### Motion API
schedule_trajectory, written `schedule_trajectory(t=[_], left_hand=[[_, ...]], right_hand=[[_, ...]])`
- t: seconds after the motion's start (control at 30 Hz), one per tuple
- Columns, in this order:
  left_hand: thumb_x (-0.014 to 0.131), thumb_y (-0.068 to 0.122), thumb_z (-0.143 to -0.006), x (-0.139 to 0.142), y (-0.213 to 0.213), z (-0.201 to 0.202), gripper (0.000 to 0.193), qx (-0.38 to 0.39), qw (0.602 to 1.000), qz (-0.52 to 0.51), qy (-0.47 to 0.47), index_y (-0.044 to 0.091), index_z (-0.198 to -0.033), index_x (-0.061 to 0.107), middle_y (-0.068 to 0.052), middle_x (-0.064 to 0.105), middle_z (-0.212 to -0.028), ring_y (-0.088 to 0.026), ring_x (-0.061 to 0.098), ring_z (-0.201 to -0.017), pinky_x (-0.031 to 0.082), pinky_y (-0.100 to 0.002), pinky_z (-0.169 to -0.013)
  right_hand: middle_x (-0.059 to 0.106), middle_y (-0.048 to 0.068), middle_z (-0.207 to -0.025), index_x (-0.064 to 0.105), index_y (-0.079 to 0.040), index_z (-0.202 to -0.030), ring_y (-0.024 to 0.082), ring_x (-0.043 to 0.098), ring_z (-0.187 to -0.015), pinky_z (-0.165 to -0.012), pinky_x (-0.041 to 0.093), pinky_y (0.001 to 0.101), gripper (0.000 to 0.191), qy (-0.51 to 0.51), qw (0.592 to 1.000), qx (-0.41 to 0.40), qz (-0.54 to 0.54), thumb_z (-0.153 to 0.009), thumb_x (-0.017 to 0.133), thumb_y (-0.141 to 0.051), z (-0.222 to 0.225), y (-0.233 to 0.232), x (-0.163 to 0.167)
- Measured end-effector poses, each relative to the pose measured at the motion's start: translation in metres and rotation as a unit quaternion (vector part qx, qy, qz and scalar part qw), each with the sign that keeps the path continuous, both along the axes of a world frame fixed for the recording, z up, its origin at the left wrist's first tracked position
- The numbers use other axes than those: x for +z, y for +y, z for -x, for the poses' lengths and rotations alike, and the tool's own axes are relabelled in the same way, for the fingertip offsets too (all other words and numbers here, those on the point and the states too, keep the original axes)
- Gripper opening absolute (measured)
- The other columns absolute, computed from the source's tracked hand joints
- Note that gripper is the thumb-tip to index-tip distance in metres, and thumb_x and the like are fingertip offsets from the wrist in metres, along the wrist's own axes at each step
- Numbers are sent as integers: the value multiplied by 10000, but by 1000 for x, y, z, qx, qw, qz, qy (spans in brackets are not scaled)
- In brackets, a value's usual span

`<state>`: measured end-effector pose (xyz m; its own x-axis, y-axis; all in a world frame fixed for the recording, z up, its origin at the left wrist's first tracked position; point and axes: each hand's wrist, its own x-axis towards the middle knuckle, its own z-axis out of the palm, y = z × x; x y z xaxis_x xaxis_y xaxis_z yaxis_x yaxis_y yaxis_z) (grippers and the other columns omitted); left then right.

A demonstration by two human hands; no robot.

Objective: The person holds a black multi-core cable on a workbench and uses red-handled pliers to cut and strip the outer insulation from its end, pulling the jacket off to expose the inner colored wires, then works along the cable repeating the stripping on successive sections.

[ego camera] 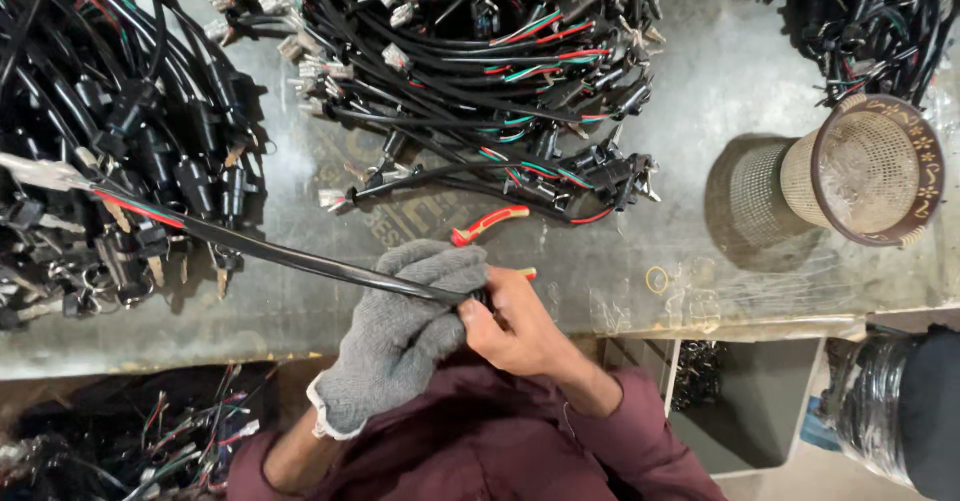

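1. Nearest the camera, the left hand [400,336], in a grey knit glove, is curled shut around the near end of a black sheathed cable [270,253], the fingers wrapped over it.
2. The bare right hand [515,326] meets the glove at that same end, fingers bent and pinched on the cable tip just beside the gloved fingertips; the tip itself is hidden between the two hands.
3. The cable's long axis runs from the hands up and to the left, low over the grey worktable [700,91]. Its far end points to the left edge, where red and green wires [135,209] come out of the sheath and end in a pale connector [40,173].
4. Just past the hands lie red-handled pliers [488,223] on the table, handles toward the right, and a small yellow rubber band [657,280] near the table's front edge.
5. To the left a heap of black harnesses [130,151] lies under the cable's far end.
6. Farther back sits a larger coiled harness bundle [480,71], and to the right a beige mesh basket [865,166] lies tipped on its side, its mouth facing the camera.
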<state>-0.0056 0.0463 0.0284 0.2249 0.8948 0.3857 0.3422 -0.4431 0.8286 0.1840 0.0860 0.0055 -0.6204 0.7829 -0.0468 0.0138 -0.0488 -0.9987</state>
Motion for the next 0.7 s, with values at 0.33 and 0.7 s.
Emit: schedule_trajectory(t=[0.33, 0.7], left_hand=[[860, 204, -750, -7, -5, 8, 367, -148, 978, -9, -150, 94, -1080, 743, -33, 729, -1106, -229, 647, -1172, 358, -514, -1168], [619, 138, -1012, -41, -3, -18, 234, 11, 938, 212, -275, 10, -1191, 699, -85, 652, -1285, -241, 604, -1085, 489, -363, -940]], right_hand=[[656, 32, -1098, 494, -5, -1429, 111, 614, -894, -791, 539, 298, 581, 142, 941, 227, 207, -976, 603, -353, -36, -18, -54], [537, 49, -1210, 263, -39, -1556, 71, 474, -859, -708, 426, 244, 722, 98, 981, -136, 94, -1013, 642, -327, -9, -37, -99]])
